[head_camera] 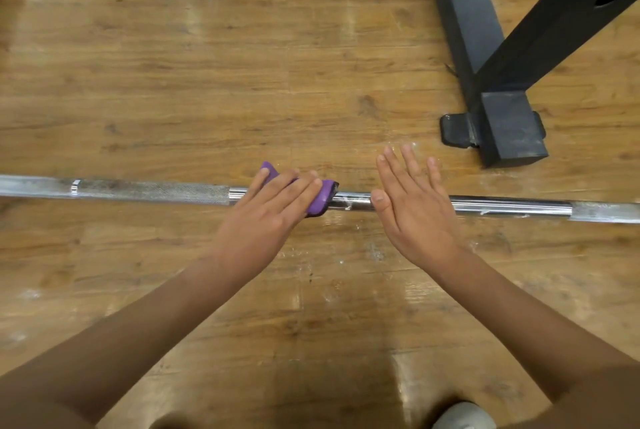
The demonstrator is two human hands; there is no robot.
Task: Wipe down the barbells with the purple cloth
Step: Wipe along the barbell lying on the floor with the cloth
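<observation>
Barbell: lies on the wooden floor, running left to right. Purple cloth: folded over the bar's smooth middle, just right of the knurled stretch. Left hand: fingers straight, pressing the cloth down. Right hand: flat, spread, holding nothing, over the bar just beside the cloth. Advice: press evenly and steady the bar against rolling. Room: open leftward; black rack foot near, beyond the right hand

Purple cloth draped over barbell
</observation>
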